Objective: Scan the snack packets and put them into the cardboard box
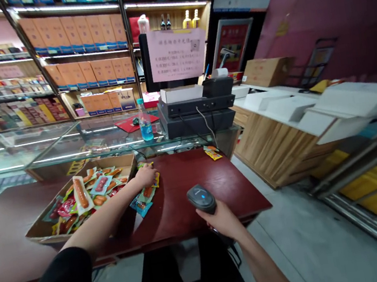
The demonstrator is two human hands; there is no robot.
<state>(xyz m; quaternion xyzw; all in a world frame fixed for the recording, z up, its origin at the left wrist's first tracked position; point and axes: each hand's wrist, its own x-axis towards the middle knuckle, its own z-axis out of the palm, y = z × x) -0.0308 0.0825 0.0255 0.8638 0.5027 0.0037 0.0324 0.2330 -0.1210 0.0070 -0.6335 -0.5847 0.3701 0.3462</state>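
Two likely slips in the head view: dragging several overlapping, multicoloured plastic snack packets [146, 196] together at frame centre-left, or nudging the open, brown cardboard box [120, 161] at left by reaching across with the forearm [110, 210]. At the packets' upper end, left hand [146, 175] with curled fingers, hidden tips; impossible to judge whether pinching. At lower centre, right hand [224, 221] wrapped firmly round a dark-grey plastic handheld scanner [202, 197].
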